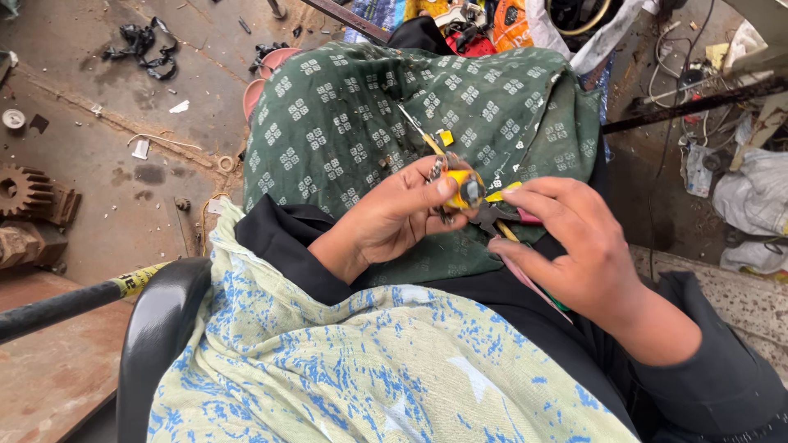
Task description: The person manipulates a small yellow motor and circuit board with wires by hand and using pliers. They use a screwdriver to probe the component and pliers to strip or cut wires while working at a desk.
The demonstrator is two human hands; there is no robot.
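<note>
My left hand grips a small yellow component with metal leads and a thin wire sticking up from it. My right hand holds pliers with pink handles, and their dark jaws meet the yellow component. Both hands work over my lap, which is covered by a green cloth with white square patterns. A pale cloth with blue marks drapes over me nearer the camera.
A black chair arm is at my lower left, with a black bar with a yellow band beside it. A rusty gear lies on the dirty floor at left. Cables, bags and clutter fill the right.
</note>
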